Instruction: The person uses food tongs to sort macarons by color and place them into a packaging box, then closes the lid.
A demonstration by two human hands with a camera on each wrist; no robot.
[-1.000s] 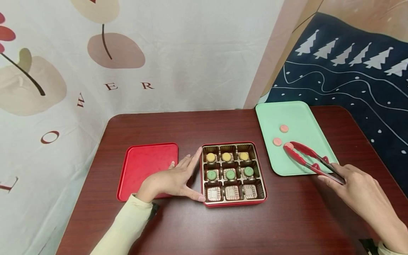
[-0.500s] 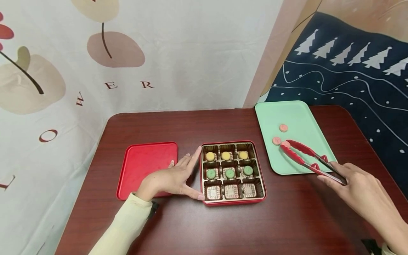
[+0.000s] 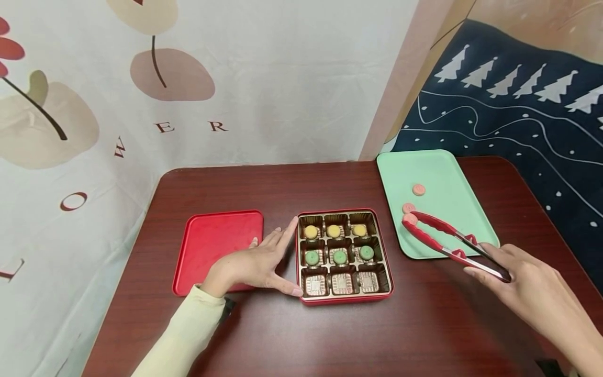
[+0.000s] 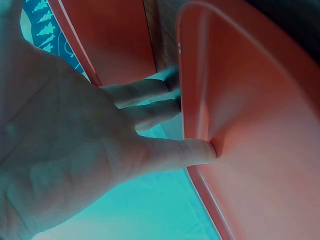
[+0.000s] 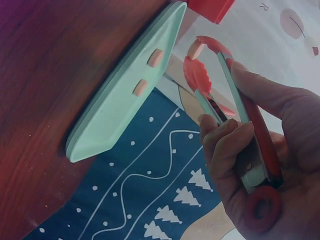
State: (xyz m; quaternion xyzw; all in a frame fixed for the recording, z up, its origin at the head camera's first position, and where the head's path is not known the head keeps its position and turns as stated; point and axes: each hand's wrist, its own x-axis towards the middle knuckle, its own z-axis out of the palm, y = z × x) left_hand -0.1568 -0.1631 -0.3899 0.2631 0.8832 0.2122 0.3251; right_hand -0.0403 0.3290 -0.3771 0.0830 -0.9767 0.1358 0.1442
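Observation:
My left hand (image 3: 249,267) spreads its straight fingers along the left side of a red box (image 3: 346,301), fingertip and thumb tip at its corners. The box has a gold-brown insert with square compartments. Yellow round sweets (image 3: 334,231) sit in the back row, green ones (image 3: 339,256) in the middle row, and the front row is bare. My right hand (image 3: 532,283) grips red-tipped tongs (image 3: 426,239). Between the tong tips is a pink round sweet (image 5: 196,50), raised off the tray in the right wrist view. Two more pink sweets (image 3: 419,189) lie on the mint-green tray (image 3: 438,170).
A flat red lid (image 3: 212,246) lies left of the box, partly under my left hand in the head view. The tray stands at the table's back right. A printed white cloth (image 3: 292,104) and a dark blue cloth with trees (image 3: 509,115) hang behind the table.
The tongs with the pink sweet have moved left across the tray toward its near left edge, and my right hand has shifted slightly left. My left hand and the box stay put.

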